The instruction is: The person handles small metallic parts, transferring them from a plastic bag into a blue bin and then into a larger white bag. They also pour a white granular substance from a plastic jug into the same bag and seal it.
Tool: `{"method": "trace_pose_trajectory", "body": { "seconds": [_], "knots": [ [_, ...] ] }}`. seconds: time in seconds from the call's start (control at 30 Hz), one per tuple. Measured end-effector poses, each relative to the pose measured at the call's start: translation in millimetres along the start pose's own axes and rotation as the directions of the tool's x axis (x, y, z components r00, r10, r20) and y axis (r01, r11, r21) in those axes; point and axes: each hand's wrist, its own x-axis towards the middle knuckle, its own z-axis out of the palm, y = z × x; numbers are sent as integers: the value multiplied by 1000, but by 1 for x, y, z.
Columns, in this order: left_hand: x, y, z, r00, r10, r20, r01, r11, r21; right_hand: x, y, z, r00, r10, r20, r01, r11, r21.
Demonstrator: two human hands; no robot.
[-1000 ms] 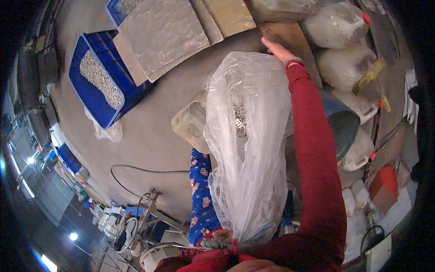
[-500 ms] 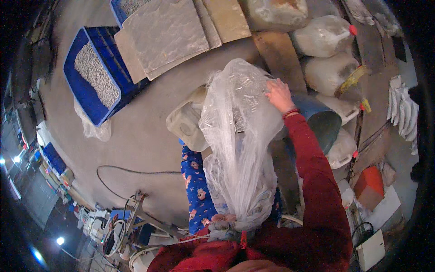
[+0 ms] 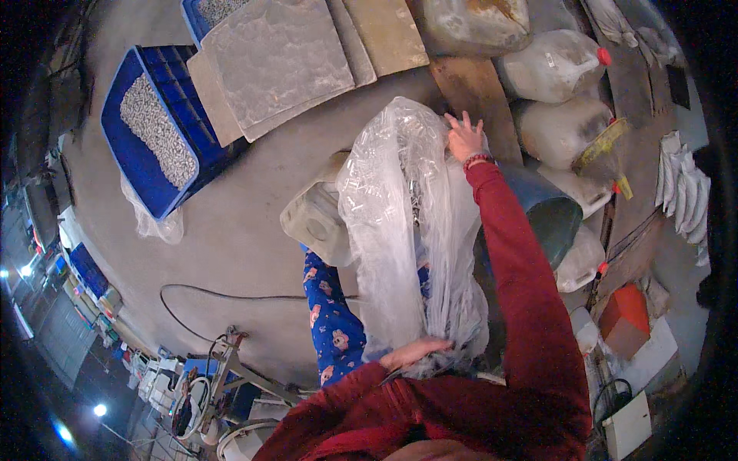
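Reaching with the right hand (image 3: 465,140) to the far right edge of a clear plastic bag (image 3: 384,253), with fingers spread apart and closed around nothing visible. Cannot tell whether touching the plastic there. Was stretched beyond the bag 1 second ago, then laid on its right side 0.5 seconds ago; now pointing up and away from it.

Extending the left hand (image 3: 415,353) across the near end of the bag, with fingers nearly straight and together; cannot tell whether pinching any plastic. Was only partly visible beside the bunched neck before.

Looser at the neck now, and parted down the middle in a long fold, with small shiny pieces (image 3: 415,203) showing inside. Stands in front of the lap, just right of patterned blue trousers (image 3: 330,323) and touching a whitish container (image 3: 311,223).

Can see, on a dull grey floor (image 3: 254,223), a black cable (image 3: 231,294) and a tilted blue crate (image 3: 181,84) of pale pellets (image 3: 157,127), near flat cardboard (image 3: 280,65). Can make out to the right a blue bin (image 3: 557,223), cloudy jugs (image 3: 550,69) and a red box (image 3: 630,311).
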Motion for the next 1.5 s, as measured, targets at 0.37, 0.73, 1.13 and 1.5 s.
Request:
{"method": "trace_pose_trajectory", "body": {
  "seconds": [0.37,0.73,1.13,1.5],
  "knots": [
    [-120,69,58,767,596,238,-509,791,-340,-41,61,-20,933,266,-242,139,354,925],
    [-242,93,59,656,503,-563,-696,692,-193,-204,-33,211,888,413,202,-243,51,969],
    [-210,130,95,548,549,-631,-689,724,31,-192,-121,51,625,780,-13,12,7,1000],
    [-202,132,91,491,586,-644,-682,719,134,-148,-64,78,779,432,454,-551,127,825]
  ]
}}
